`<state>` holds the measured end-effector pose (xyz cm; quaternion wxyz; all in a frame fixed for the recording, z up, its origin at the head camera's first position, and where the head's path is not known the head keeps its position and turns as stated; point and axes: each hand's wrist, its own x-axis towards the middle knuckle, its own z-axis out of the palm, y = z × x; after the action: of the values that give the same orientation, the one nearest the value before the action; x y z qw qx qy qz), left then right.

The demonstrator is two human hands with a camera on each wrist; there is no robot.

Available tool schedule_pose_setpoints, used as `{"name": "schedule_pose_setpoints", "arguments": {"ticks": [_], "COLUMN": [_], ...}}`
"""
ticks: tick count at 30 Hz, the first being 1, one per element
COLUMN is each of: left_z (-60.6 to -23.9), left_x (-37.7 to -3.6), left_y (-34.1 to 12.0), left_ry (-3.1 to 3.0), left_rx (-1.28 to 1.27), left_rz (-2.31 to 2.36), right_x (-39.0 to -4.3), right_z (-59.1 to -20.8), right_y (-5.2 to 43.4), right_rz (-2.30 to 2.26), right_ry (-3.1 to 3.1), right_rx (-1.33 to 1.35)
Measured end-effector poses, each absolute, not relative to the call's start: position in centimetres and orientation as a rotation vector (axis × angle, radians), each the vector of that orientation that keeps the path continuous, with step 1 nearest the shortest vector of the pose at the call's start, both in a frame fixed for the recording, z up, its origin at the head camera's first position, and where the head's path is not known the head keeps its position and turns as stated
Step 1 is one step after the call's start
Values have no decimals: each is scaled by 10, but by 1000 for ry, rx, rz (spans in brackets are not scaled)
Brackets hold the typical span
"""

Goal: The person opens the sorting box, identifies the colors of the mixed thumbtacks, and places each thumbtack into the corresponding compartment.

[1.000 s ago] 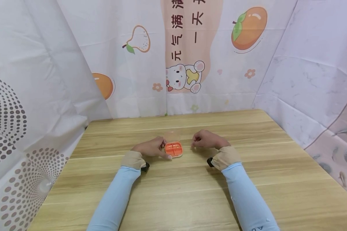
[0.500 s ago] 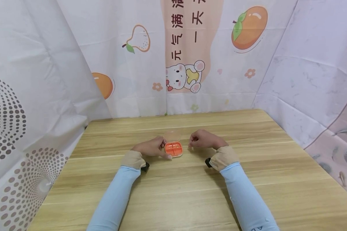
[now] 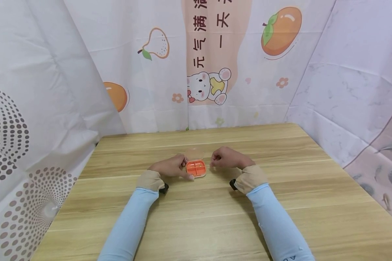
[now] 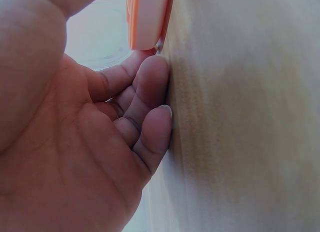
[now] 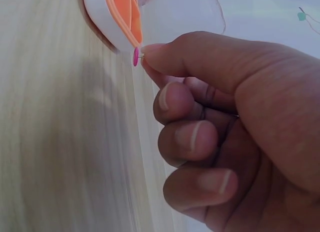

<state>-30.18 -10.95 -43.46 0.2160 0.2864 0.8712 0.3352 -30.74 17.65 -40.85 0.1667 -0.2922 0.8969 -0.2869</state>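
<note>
A small orange box (image 3: 196, 168) with inner compartments lies on the wooden table (image 3: 215, 221), its clear lid (image 3: 194, 153) swung open at the back. My left hand (image 3: 179, 168) grips the box from the left, thumb at the front edge and fingers behind. In the left wrist view the box (image 4: 147, 22) sits at the tips of that hand's fingers (image 4: 150, 82). My right hand (image 3: 213, 162) hovers just right of the box with fingers curled. In the right wrist view it pinches a tiny pink pushpin (image 5: 135, 56) beside the box (image 5: 117, 17) rim.
Printed fabric screens (image 3: 215, 72) close in the table on the left, back and right. The tabletop stretches bare wood around the hands; its right edge (image 3: 346, 170) runs close to the right screen.
My right hand has slid a little to the left, closer to the orange box. The left hand and the box have stayed put.
</note>
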Motion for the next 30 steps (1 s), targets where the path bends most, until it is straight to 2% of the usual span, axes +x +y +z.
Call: {"name": "schedule_pose_setpoints", "arguments": {"ticks": [30], "left_z": [-430], "left_x": [-299], "left_y": [-108], "left_ry": [2412], "left_rx": [767], "left_rz": [927], "right_x": [-303], "right_z": [-405], "right_y": [157], "right_rz": [-771], "right_ry": [2578], "right_rx": [-980]}}
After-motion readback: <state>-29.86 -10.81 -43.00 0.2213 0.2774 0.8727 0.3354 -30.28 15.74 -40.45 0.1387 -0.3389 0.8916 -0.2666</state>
